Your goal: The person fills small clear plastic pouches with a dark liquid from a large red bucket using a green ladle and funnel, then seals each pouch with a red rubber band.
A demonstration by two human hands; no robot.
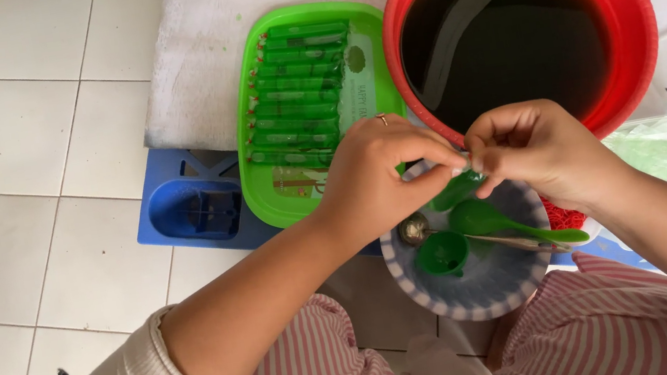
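Both hands meet above the grey-rimmed bowl (491, 278), fingertips pinched narrow on a small green filled plastic tube (457, 189). The left hand (376, 176) grips its upper end; the right hand (528, 149) pinches beside it, equally near. The tube's long axis slants down and left from the fingers. Below lie a green funnel (442, 252) and a green spoon (504, 221). Finished tubes fill the green tray (264, 198), just left of the red basin (632, 15) of dark liquid.

Glossy red plastic basin (630, 6), shiny green plastic tray (264, 198), matt white cloth (197, 57), smooth tiled floor (17, 157), metal spoon (416, 227).
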